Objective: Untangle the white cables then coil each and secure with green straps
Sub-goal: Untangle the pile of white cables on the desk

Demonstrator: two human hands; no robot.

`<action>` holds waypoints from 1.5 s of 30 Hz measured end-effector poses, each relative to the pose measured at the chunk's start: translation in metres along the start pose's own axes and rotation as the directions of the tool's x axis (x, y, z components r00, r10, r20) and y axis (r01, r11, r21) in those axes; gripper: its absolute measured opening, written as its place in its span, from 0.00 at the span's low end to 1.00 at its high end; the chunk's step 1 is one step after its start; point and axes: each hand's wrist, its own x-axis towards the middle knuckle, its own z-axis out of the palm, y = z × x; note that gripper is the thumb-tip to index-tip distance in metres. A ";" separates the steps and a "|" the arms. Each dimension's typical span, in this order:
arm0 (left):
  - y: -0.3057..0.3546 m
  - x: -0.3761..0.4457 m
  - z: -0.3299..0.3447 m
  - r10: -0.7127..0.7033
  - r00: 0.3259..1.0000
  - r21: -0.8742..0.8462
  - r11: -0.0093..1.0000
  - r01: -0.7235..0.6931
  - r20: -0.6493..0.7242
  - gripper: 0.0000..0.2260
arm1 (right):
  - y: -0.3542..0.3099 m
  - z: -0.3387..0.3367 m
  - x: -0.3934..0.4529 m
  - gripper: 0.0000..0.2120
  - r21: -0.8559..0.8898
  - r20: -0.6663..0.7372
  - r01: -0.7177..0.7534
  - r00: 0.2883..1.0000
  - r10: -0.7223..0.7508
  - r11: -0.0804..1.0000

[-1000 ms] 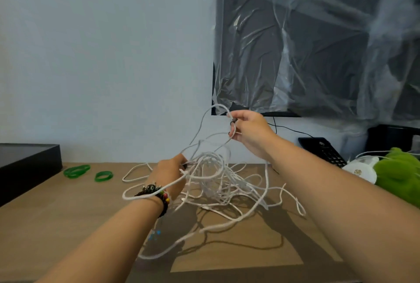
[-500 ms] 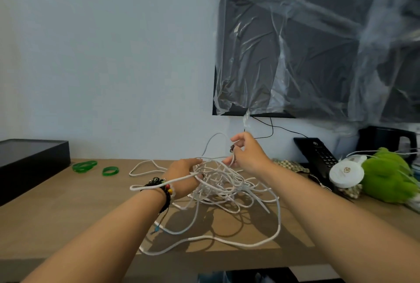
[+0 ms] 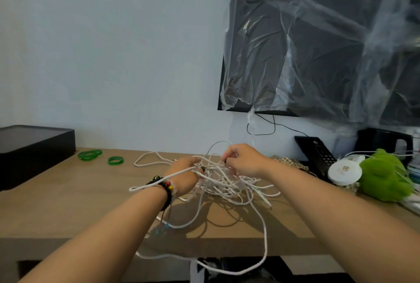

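On the table (image 3: 68,203), both hands, left hand (image 3: 185,174) and right hand (image 3: 244,161), pinched strands of the still-tangled white cables (image 3: 227,182); nothing coiled, green straps (image 3: 89,155) unused beyond the tangle's left.

Likely an office: wooden desk (image 3: 68,191), black desk phone (image 3: 318,155), plastic-wrapped wall screen (image 3: 318,44).

The cables (image 3: 227,182) sit on the table (image 3: 68,203), between both hands. The straps (image 3: 100,156) lie far left (near the box (image 3: 34,146)). A phone (image 3: 318,157) sits right.
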 end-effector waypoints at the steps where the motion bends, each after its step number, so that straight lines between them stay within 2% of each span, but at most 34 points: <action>1: -0.004 0.000 -0.002 0.022 1.000 -0.017 1.000 -0.022 -0.002 0.17 | 0.000 0.004 -0.001 0.05 -0.041 0.006 0.010 1.000 -0.010 0.999; 4: -0.014 0.004 -0.007 0.077 0.997 0.021 0.997 -0.077 -0.005 0.19 | -0.001 0.017 -0.004 0.13 -0.172 0.042 0.095 0.995 -0.089 0.981; 6: -0.016 0.008 -0.010 0.101 0.995 0.105 0.989 -0.101 0.006 0.15 | 0.001 0.026 -0.001 0.17 -0.310 0.087 0.190 0.981 -0.172 0.931; 8: -0.021 0.015 -0.010 0.120 0.993 0.146 0.982 -0.121 0.015 0.12 | 0.010 0.036 0.010 0.19 -0.383 0.133 0.250 0.968 -0.215 0.889; 10: -0.031 0.023 -0.008 0.096 0.995 0.166 0.981 -0.098 0.023 0.15 | 0.024 0.045 0.028 0.20 -0.422 0.139 0.262 0.965 -0.224 0.868; 11: -0.038 0.028 -0.007 0.089 0.996 0.161 0.983 -0.092 0.023 0.18 | 0.030 0.049 0.037 0.17 -0.432 0.122 0.255 0.967 -0.224 0.865; 13: -0.048 0.036 -0.006 0.093 0.996 0.119 0.988 -0.094 0.014 0.20 | 0.040 0.056 0.051 0.11 -0.438 0.080 0.229 0.973 -0.217 0.869; 17: -0.063 0.052 -0.004 0.080 0.996 0.028 0.996 -0.079 -0.037 0.19 | 0.060 0.067 0.077 0.10 -0.474 -0.006 0.165 0.982 -0.190 0.865; 20: -0.066 0.057 0.001 0.011 0.997 -0.049 0.999 -0.015 -0.081 0.19 | 0.077 0.063 0.101 0.07 -0.451 -0.241 0.049 0.955 -0.175 0.891; 23: -0.061 0.057 0.005 -0.028 0.995 -0.211 0.977 0.008 -0.091 0.18 | 0.092 0.047 0.120 0.10 -0.374 -0.419 -0.110 0.906 -0.062 0.921; 26: -0.059 0.060 0.001 0.011 0.999 -0.191 0.981 -0.016 -0.030 0.14 | 0.100 0.033 0.132 0.15 -0.236 -0.466 -0.207 0.882 0.077 0.949; 28: -0.053 0.062 -0.008 0.039 0.999 -0.171 0.985 -0.033 0.032 0.10 | 0.105 0.019 0.134 0.16 -0.111 -0.452 -0.305 0.863 0.225 0.946; 30: -0.049 0.065 -0.019 0.001 0.998 -0.215 0.977 0.012 0.061 0.09 | 0.115 0.004 0.135 0.17 0.056 -0.431 -0.407 0.814 0.390 0.912; 32: -0.049 0.068 -0.032 -0.074 0.997 -0.340 0.938 0.068 -0.005 0.14 | 0.120 -0.003 0.134 0.15 0.167 -0.399 -0.452 0.782 0.479 0.876; 34: -0.054 0.075 -0.044 -0.169 0.981 -0.465 0.879 0.106 -0.096 0.17 | 0.113 -0.003 0.128 0.08 0.260 -0.331 -0.413 0.811 0.482 0.873; 35: -0.056 0.077 -0.047 -0.204 0.973 -0.505 0.855 0.122 -0.110 0.17 | 0.105 -0.002 0.120 0.07 0.264 -0.303 -0.391 0.834 0.461 0.882; 36: -0.057 0.078 -0.050 -0.227 0.969 -0.529 0.837 0.142 -0.098 0.15 | 0.096 -0.001 0.107 0.10 0.193 -0.272 -0.382 0.864 0.423 0.904; 38: -0.058 0.078 -0.051 -0.263 0.964 -0.546 0.813 0.203 -0.035 0.12 | 0.076 0.004 0.075 0.23 -0.146 -0.222 -0.342 0.926 0.306 0.928; 40: -0.062 0.077 -0.045 -0.311 0.950 -0.496 0.825 0.272 0.003 0.11 | 0.051 0.014 0.038 0.30 -0.384 -0.180 -0.209 0.972 0.149 0.899; 41: -0.064 0.076 -0.038 -0.331 0.944 -0.447 0.846 0.291 -0.011 0.11 | 0.041 0.023 0.021 0.32 -0.423 -0.129 -0.116 0.989 0.067 0.899; 43: -0.067 0.077 -0.022 -0.359 0.932 -0.394 0.865 0.309 -0.057 0.12 | 0.021 0.042 -0.009 0.36 -0.400 0.063 0.096 0.995 -0.077 0.911; 45: -0.069 0.076 -0.009 -0.374 0.922 -0.401 0.863 0.306 -0.103 0.13 | 0.010 0.063 -0.032 0.42 -0.353 0.275 0.245 0.950 -0.150 0.903</action>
